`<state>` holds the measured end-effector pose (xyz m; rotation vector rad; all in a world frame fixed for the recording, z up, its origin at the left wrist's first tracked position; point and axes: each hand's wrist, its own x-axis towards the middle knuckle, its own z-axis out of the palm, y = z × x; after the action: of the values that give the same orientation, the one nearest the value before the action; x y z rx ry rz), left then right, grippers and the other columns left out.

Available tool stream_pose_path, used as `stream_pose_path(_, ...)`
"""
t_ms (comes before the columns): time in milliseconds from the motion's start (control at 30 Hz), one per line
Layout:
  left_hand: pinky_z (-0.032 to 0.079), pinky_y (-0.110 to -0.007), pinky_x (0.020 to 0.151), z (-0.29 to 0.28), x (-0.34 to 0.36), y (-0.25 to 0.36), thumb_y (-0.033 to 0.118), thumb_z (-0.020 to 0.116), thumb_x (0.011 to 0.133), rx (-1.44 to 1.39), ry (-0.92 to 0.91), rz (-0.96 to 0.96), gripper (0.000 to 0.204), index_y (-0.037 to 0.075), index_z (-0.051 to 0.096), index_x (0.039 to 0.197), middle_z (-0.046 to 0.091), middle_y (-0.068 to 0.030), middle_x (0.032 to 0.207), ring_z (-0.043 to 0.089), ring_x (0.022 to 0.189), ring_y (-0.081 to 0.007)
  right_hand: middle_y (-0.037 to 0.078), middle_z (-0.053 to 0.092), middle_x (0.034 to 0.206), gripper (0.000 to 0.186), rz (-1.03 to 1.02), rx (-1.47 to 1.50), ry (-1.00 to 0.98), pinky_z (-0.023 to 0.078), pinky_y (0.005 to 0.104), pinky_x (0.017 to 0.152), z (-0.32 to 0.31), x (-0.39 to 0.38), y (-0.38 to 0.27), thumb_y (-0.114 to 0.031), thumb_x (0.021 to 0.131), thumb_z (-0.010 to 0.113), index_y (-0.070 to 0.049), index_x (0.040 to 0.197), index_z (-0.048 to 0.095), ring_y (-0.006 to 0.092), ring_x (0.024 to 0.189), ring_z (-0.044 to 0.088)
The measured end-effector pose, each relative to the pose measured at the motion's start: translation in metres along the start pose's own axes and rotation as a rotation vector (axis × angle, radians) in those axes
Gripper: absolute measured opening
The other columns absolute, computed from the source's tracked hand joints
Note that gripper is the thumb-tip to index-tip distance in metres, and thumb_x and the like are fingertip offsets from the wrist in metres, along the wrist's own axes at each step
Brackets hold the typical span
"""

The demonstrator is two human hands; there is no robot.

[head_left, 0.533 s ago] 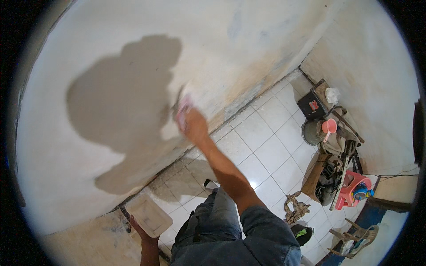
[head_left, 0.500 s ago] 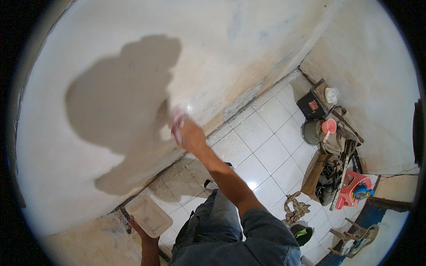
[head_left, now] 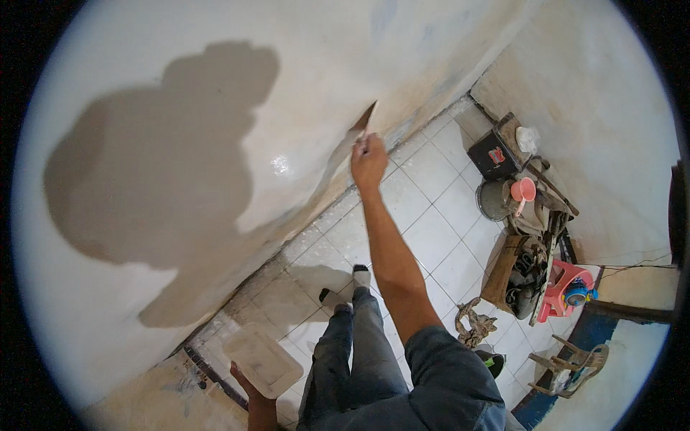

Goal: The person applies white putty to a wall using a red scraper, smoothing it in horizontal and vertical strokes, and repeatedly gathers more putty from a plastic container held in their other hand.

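Note:
My right hand [head_left: 369,161] is closed around a putty knife [head_left: 371,121], its thin blade seen nearly edge-on close to the pale wall [head_left: 316,72]. Whether the blade touches the surface I cannot tell. A glossy spot shows on the wall left of this hand. Low at the left, my left hand [head_left: 251,388] grips a shallow, rectangular whitish plastic container [head_left: 263,360] by its near side. The container is tilted, with pale smears on it.
Along the right wall stand a black box [head_left: 496,152], a dark bucket [head_left: 494,200] with a pink dipper [head_left: 523,190], a cardboard box [head_left: 503,269] of odds and ends, and a red plastic stool [head_left: 566,291]. A crumpled rag [head_left: 474,325] lies on the tiled floor [head_left: 435,237].
My right hand has swept right and farther up along the wall with the putty knife. The view has shifted somewhat; the left hand still holds the container.

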<state>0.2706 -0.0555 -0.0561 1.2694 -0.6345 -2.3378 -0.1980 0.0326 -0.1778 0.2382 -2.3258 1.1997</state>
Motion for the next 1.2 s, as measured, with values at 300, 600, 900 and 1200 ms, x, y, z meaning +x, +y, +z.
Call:
stream_pose_path(300,0.051,-0.041,0.08,-0.024,0.062,-0.05,0.044,0.043,0.088,0.043,0.102,0.036,0.046,0.009,0.048,0.118,0.057,-0.0096,0.105,0.057,0.094,-0.0263,0.015,0.05,0.065,0.011,-0.164,0.326,-0.189,0.043,0.0403,0.052,-0.031,-0.218,-0.034,-0.004,0.073,0.065,-0.001,0.072,0.055,0.0335,0.058,0.051)
stream_pose_path(600,0.054,-0.043,0.077,-0.038,0.07,-0.113,0.037,0.039,0.091,0.249,0.111,0.077,0.042,0.006,0.049,0.118,0.057,-0.0118,0.108,0.06,0.092,-0.0252,0.017,0.052,0.066,0.013,0.097,-0.013,-0.337,0.044,0.0445,0.053,0.0,-0.168,0.029,-0.01,0.078,0.06,-0.003,0.077,0.049,0.0372,0.061,0.055)
stream_pose_path(900,0.051,-0.049,0.082,-0.054,0.046,-0.133,0.046,0.034,0.09,-0.177,0.158,0.017,0.052,0.007,0.044,0.123,0.053,-0.0134,0.117,0.057,0.098,-0.0297,0.02,0.056,0.061,0.016,-0.061,0.116,-0.332,0.045,0.0452,0.053,0.057,-0.106,0.0,-0.014,0.074,0.062,-0.001,0.075,0.053,0.0392,0.058,0.057)
stream_pose_path(1200,0.047,-0.048,0.089,-0.066,0.037,-0.126,0.045,0.032,0.091,-0.2,0.216,0.053,0.051,0.009,0.043,0.125,0.051,-0.012,0.119,0.052,0.106,-0.0294,0.015,0.058,0.06,0.016,0.03,0.161,-0.538,0.044,0.0346,0.051,0.013,-0.174,0.09,-0.015,0.081,0.056,-0.001,0.072,0.056,0.023,0.054,0.057)
